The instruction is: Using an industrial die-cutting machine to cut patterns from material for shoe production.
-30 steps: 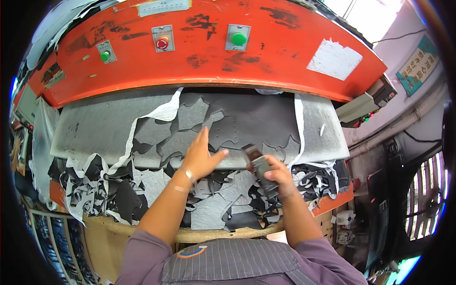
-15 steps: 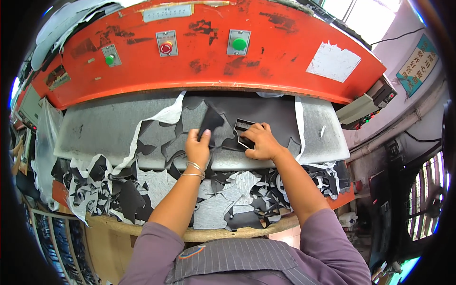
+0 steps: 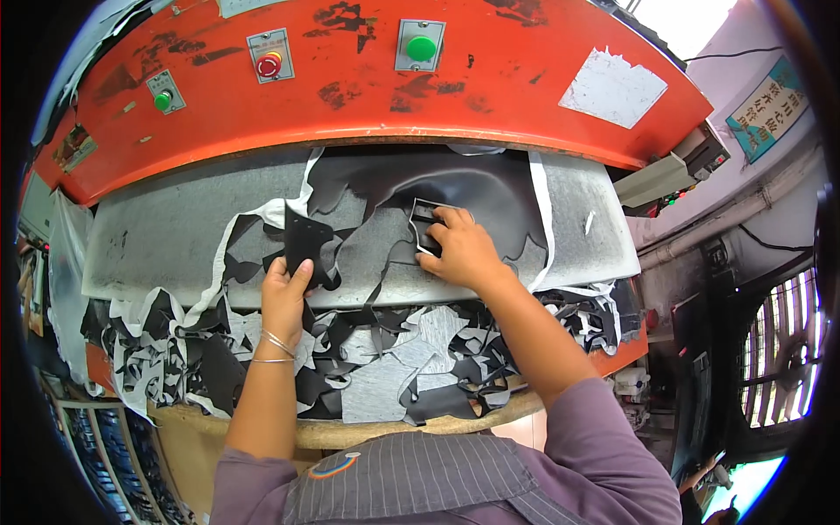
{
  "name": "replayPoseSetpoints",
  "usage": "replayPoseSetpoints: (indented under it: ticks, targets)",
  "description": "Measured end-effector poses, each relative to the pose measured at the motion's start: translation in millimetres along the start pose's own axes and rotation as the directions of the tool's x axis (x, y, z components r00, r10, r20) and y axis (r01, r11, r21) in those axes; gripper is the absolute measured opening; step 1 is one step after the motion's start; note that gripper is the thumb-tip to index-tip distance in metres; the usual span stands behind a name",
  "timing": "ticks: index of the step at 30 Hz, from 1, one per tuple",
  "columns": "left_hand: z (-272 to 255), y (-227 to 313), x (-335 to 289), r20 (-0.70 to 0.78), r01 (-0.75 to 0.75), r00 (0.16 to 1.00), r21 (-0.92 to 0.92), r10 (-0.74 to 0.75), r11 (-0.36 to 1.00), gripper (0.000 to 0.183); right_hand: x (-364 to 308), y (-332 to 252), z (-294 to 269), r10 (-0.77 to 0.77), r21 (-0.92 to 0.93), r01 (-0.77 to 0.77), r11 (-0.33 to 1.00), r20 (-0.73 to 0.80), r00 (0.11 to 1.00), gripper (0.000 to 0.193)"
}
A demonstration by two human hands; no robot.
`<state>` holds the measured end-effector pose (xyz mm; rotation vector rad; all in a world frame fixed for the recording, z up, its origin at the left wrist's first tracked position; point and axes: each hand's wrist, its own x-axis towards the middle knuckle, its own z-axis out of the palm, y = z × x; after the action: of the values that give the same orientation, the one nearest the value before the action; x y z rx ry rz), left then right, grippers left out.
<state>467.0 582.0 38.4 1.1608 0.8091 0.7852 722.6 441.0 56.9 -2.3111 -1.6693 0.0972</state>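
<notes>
Hidden or unclear first. The die cutter (image 3: 430, 229) shows only as a pale-edged outline at centre frame; the right hand (image 3: 464, 254) lies over its lower right part, so its full shape cannot be read. Whether those fingers curl round the rim or only press flat on it cannot be told; the grip looks flat and pressing, palm down. The sheet under it, black leather (image 3: 477, 188), runs back into shadow beneath the orange press head (image 3: 367, 87), which fills the upper frame and cuts off the rear of the bed. Both forearms enter from the lower edge; the purple sleeve (image 3: 595, 437) hides the desk rim at lower right.

Left hand (image 3: 284, 302), left of centre: grip clenched on a cut black piece (image 3: 302, 245), thumb and fingers pinching its lower edge, the piece standing up above the knuckles. Piece is dark, matte, with angular edges. Thin bangles (image 3: 276, 346) at the wrist.

Grey cutting board (image 3: 157, 245) spans the middle of the frame, partly covered by leather with holes cut out. Below it, across lower centre, a heap of black and grey offcuts (image 3: 394, 367) overlaps; single scraps are hard to separate. Red button (image 3: 269, 64) and green button (image 3: 421, 47) sit on the press head, upper centre.
</notes>
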Motion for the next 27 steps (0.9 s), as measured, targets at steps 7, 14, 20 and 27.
replayPoseSetpoints:
  ticks: [7,14,20,27]
  targets:
    - [33,18,39,-0.044,-0.052,0.998,-0.096,0.048,0.994,0.02,61,-11,-14,-0.067,-0.042,0.061,0.997,-0.163,0.984,0.061]
    - [-144,106,91,-0.53,-0.56,0.765,-0.271,0.365,0.783,0.025,69,-14,-4,0.144,-0.016,-0.143,0.99,0.173,0.974,0.058]
    - [-184,98,65,-0.141,-0.029,0.628,0.978,0.766,0.204,0.055,52,23,-24,0.152,0.191,-0.141,0.971,-0.047,0.987,0.055]
    - [47,36,5,0.51,-0.652,0.745,0.691,0.43,0.312,0.025,10,54,-35,0.341,0.066,-0.367,0.928,0.25,0.906,0.04]
